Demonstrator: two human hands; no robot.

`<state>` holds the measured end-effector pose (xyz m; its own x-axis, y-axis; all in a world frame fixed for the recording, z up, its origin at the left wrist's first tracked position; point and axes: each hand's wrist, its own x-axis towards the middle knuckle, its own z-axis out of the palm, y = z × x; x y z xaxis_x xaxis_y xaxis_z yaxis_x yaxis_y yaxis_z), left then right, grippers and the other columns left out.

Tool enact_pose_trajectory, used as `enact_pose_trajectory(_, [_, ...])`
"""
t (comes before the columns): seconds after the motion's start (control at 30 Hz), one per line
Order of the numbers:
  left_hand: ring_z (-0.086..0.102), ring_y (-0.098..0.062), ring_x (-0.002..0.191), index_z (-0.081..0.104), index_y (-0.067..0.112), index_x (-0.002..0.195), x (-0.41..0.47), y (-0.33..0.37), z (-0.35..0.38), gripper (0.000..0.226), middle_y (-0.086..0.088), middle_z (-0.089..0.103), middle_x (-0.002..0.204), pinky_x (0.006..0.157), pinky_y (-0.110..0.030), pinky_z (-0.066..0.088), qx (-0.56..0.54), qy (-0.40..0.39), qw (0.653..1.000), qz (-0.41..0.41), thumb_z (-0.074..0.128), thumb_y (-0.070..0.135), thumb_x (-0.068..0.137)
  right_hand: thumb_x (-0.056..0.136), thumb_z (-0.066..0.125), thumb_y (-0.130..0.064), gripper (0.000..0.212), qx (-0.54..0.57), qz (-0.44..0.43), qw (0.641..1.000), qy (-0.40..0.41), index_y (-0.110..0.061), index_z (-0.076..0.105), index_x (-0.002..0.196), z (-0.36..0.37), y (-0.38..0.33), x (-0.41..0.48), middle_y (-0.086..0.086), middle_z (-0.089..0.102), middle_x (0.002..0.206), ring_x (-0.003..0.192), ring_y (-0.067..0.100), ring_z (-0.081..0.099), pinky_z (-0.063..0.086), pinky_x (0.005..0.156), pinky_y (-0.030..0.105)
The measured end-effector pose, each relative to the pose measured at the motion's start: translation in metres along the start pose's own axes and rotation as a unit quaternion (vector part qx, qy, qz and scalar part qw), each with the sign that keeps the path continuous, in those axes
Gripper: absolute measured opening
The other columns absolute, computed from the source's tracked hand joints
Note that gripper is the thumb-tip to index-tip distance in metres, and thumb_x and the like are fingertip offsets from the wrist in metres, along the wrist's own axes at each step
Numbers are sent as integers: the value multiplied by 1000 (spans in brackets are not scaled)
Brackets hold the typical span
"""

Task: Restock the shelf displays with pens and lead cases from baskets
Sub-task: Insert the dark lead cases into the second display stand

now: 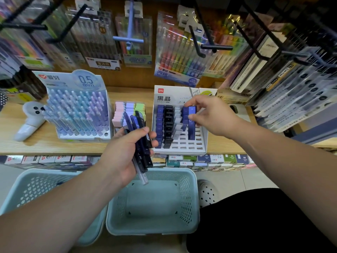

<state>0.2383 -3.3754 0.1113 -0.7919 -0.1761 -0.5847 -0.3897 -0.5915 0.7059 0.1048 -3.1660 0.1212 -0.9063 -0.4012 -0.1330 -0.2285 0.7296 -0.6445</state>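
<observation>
A: Head view: confirm your hands.
B: Your right hand (213,115) pinches a blue lead case (191,128) over the display box (193,147); your left hand (124,156) grips a bundle of cases (134,123), possibly pens, above the near basket (186,198).

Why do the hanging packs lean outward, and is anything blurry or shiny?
Head view: the wide lens splays the hanging pen packs outward; they look soft, with glare on their plastic; the left hand holding lead cases and the right hand pinching a blue lead case are sharp.
</observation>
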Motion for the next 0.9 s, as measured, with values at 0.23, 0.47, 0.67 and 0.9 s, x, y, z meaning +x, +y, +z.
enact_pose_trajectory(0.23, [67,-22,63,58,12,109,0,-2,2,18,-14,73,88,54,-30,47,14,0,1000,-1,66,9,93,77,86,-14,24,-82,9,997,9,-21,65,89,12,20,3,-9,64,80,66,0,56,45,64,22])
enact_pose_trajectory(0.47, [66,-22,61,57,12,108,0,-3,1,17,-14,71,88,51,-29,47,20,-8,1000,-4,64,8,94,84,80,-17,12,-132,-28,991,-6,-16,68,89,20,17,6,-4,65,80,75,17,60,45,69,26])
enact_pose_trajectory(0.67, [66,-22,63,58,12,107,-1,-2,1,16,-14,71,88,52,-30,47,24,-8,1000,-8,65,8,93,84,80,-16,17,-163,-11,986,-18,-21,63,84,15,17,9,-5,62,79,80,20,62,48,70,27])
enact_pose_trajectory(0.9, [66,-22,64,60,13,100,-5,-1,3,9,-14,72,90,55,-31,46,30,-18,999,-11,65,9,94,92,71,-23,17,-233,-64,969,-43,-16,77,107,25,21,7,4,68,106,95,23,63,50,84,33])
